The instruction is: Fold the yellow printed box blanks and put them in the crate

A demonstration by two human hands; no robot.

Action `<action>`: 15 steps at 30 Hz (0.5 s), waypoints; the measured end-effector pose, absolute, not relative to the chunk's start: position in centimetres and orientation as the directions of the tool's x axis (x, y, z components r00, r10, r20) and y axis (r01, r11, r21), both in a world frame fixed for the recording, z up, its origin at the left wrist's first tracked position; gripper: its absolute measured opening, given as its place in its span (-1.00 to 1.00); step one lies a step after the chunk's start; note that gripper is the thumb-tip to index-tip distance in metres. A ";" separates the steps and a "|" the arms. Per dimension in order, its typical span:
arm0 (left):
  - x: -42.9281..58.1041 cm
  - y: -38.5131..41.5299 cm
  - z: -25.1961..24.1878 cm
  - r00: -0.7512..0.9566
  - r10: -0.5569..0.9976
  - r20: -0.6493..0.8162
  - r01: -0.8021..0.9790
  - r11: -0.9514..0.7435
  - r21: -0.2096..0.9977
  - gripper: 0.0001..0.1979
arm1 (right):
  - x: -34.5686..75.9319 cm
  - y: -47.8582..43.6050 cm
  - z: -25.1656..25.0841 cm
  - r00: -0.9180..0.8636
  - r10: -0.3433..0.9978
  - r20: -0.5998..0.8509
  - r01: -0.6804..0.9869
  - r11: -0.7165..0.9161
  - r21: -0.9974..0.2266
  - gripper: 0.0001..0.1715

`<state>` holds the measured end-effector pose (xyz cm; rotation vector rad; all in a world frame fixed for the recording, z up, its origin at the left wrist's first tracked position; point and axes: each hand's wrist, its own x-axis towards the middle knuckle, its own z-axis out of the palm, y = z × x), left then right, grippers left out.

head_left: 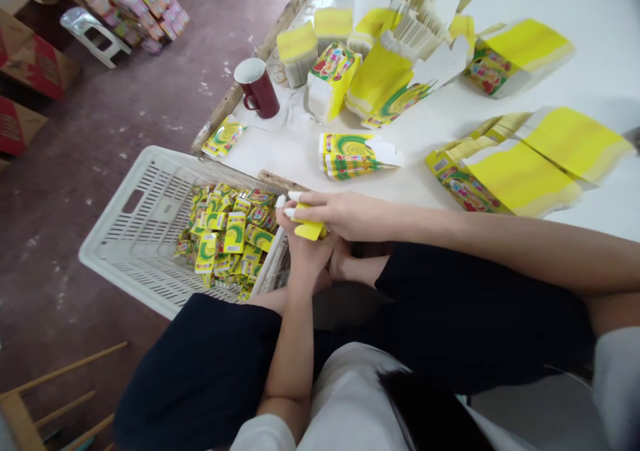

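Between my two hands is a small yellow carton (309,229) with a flap standing out. My left hand (309,254) wraps it from below, fingers closed. From the right, my right hand (353,215) grips its upper side. Several fingertips wear white covers. Just left of my hands, a white plastic crate (113,241) holds a heap of small yellow-green cartons (235,234). On the table beyond my hands lies a stack of flattened cartons (353,156).
A dark red mug (260,89) stands near the wooden edge of the white table (400,184). Several bundles of yellow cartons (520,161) lie at the right and back. A white stool (95,34) and red-brown boxes (35,64) are on the floor.
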<state>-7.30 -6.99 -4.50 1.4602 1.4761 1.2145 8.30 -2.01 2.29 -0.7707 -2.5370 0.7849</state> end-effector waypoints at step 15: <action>-8.8 -7.1 -3.4 0.005 0.968 0.251 0.438 -0.228 0.870 -0.21 | 12.7 1.1 2.0 -0.789 0.610 0.074 0.429 0.633 -0.644 -0.73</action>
